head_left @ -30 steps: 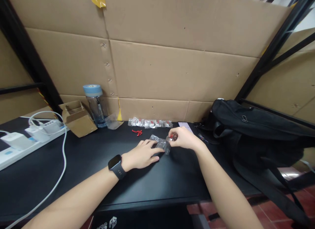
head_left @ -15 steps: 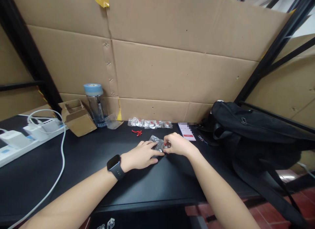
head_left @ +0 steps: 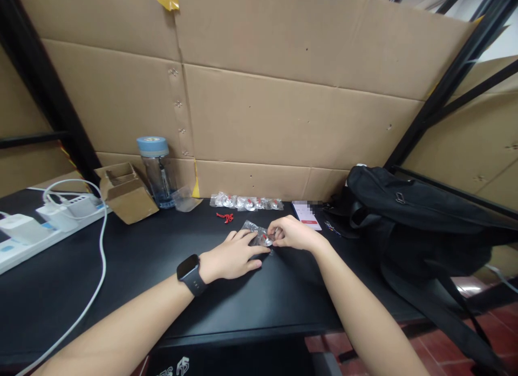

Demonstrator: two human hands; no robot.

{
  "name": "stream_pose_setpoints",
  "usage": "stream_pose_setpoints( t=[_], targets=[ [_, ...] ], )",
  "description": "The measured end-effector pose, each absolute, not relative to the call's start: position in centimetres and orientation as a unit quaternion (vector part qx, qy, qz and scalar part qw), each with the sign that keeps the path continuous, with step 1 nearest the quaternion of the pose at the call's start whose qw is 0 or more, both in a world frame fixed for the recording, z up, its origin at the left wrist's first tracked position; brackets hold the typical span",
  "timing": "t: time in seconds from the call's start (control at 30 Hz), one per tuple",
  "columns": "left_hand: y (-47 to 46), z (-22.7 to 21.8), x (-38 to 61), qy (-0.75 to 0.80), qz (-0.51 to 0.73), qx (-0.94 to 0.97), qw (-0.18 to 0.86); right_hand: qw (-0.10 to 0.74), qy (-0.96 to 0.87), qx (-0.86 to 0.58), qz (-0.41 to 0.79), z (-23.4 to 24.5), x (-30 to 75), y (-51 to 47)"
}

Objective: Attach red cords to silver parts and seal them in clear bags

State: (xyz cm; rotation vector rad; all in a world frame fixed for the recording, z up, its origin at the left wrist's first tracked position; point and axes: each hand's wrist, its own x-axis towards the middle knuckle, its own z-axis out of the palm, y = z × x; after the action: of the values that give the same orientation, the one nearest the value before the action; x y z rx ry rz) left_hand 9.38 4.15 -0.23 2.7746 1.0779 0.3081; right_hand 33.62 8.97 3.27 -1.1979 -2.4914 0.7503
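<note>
A small clear plastic bag (head_left: pixel 256 234) with a red and silver piece inside lies on the black table (head_left: pixel 121 273). My left hand (head_left: pixel 232 255), with a black watch on the wrist, rests flat on the bag's near end with its fingers stretched out. My right hand (head_left: pixel 292 233) pinches the bag's right end between thumb and fingertips. A loose red piece (head_left: pixel 225 218) lies just behind my left hand. Along the cardboard wall sits a row of several similar filled bags (head_left: pixel 246 203).
A black backpack (head_left: pixel 413 219) fills the right side of the table. A phone (head_left: pixel 306 212) lies beside it. At back left stand a clear bottle with a blue lid (head_left: pixel 157 171), an open cardboard box (head_left: pixel 126 192) and a white power strip with cables (head_left: pixel 44 219).
My right hand came down from holding a small red and silver piece above the bag and now pinches the bag's right end. My left hand stayed on the bag.
</note>
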Motion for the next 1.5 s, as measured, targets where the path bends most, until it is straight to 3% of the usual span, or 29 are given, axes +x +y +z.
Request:
stream_pose_setpoints(
  t=[0.27,0.47,0.7,1.1,1.37,1.5],
  targets=[
    [4.2,0.2,9.1,0.354,0.066,0.928,0.096,0.191,-0.869,-0.406,0.208,1.6,32.4,9.6],
    [4.5,0.9,8.4,0.342,0.067,0.933,0.096,0.214,-0.867,-0.445,0.068,1.2,31.6,9.7],
    [4.5,0.8,8.4,0.361,0.086,0.925,0.077,0.246,-0.882,-0.369,0.162,1.3,32.7,10.1],
    [4.8,1.0,7.9,0.362,0.068,0.925,0.092,0.261,-0.848,-0.461,0.024,-0.5,29.5,9.8],
    [5.9,1.3,7.5,0.374,0.185,0.907,0.051,0.29,-0.875,-0.352,0.164,1.7,31.9,9.9],
    [6.9,0.7,7.8,0.407,0.2,0.891,0.013,0.234,-0.895,-0.341,0.171,2.1,33.0,10.0]
  ],
)
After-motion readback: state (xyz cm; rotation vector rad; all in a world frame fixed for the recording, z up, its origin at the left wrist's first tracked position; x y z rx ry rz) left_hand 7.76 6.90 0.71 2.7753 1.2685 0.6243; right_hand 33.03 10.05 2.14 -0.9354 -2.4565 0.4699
